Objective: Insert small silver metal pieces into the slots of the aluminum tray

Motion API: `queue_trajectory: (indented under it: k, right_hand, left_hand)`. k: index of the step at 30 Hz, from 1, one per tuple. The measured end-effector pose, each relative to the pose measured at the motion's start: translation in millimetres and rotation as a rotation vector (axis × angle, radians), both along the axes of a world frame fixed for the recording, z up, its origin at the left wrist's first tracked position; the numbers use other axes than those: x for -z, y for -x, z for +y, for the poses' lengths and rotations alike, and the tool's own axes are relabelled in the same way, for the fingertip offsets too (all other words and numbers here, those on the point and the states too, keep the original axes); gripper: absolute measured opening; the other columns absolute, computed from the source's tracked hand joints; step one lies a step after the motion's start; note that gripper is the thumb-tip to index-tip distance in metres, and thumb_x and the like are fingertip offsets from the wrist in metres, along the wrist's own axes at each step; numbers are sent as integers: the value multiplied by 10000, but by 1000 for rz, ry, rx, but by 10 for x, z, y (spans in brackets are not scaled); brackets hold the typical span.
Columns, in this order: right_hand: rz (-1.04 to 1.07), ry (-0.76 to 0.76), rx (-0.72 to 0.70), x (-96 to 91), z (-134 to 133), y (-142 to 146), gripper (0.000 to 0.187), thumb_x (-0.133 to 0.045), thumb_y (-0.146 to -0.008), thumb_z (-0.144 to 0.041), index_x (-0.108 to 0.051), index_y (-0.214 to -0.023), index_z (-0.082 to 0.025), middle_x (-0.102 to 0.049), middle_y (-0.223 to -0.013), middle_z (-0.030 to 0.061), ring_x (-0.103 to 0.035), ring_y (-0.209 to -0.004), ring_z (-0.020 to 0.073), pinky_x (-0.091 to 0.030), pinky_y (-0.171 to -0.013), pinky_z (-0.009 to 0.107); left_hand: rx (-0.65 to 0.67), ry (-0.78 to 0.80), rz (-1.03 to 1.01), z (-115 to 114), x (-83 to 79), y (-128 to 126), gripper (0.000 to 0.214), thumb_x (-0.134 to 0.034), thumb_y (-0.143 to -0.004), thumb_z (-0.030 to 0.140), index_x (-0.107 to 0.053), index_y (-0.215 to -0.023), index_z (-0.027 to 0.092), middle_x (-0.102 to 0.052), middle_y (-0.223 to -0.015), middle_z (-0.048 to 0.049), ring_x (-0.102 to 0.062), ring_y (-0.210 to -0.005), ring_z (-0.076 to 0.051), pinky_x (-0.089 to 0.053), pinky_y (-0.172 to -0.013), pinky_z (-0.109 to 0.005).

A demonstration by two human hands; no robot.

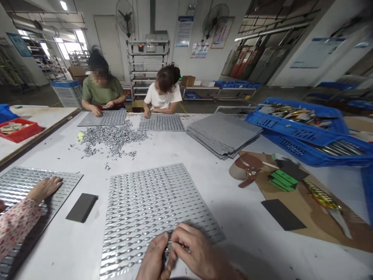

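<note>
Pinching a small metal piece (168,245) between the fingertips of both hands, I hold it at the near edge of the dimpled tray (151,210) that lies flat on the white table (247,233). My left hand (153,256) curls round it from below; my right hand (194,252) closes on it from the right, thumb and forefinger pressed together. Most of the piece is hidden by my fingers, so I cannot tell its shape. I judge it light, hard and slick, easy to drop, best gripped at its ends with fingertips only. The tray looks thin and stiff, with rows of silvery pieces seated in its pockets; a knock could shake them out.

To the left, a dark flat block (82,207) lies just beside the tray, and beyond it a co-worker's hand (45,188) rests on another tray (17,186). Bare table opens on my right, up to a brown cardboard sheet (309,210). Far across, a loose heap of metal pieces (113,138) and a stack of trays (224,134) sit well apart.
</note>
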State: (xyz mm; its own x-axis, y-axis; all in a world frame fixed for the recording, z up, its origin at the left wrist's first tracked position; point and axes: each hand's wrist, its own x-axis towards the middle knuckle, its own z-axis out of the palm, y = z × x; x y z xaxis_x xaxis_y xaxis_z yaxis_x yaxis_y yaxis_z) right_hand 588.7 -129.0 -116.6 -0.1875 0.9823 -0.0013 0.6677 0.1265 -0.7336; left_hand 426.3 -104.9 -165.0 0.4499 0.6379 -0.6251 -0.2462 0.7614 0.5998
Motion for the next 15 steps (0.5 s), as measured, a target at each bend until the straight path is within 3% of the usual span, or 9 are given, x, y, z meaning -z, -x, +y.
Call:
queue_trajectory:
  k: [6,10,13,15]
  right_hand:
    - [75,27,51,105,13,-21,192,-608,-885,-173,-581,-698,-210,-591,-756,-15,-582,-744,154,-400,-660,259]
    - [139,92,26,100,20,-19,112,-620,-879,-220,-654,-773,-209,-608,-717,-20,-578,-697,156,-407,-648,265]
    - [143,93,59,137,125,-126,140,-595,-839,-210,-726,-889,-208,-640,-749,-4,-596,-699,169,-436,-651,277]
    - [184,119,158,209,260,-262,157,-583,-831,-254,-713,-903,-204,-639,-709,-6,-604,-662,176,-462,-638,286]
  left_hand:
    - [38,-264,105,-14,61,51,495,-744,-774,675,-532,-663,242,-340,-404,94,-179,-390,-42,-134,-508,-250]
    - [94,-293,84,-4,122,48,598,-785,-700,741,-468,-649,236,-374,-379,97,-217,-367,-42,-90,-433,-227]
    - [98,-227,39,24,105,45,604,-728,-699,798,-547,-742,223,-431,-432,97,-196,-341,-40,-50,-370,-230]
    - [62,-125,2,48,52,54,572,-775,-686,724,-622,-847,197,-533,-543,70,-274,-362,-38,-49,-363,-212]
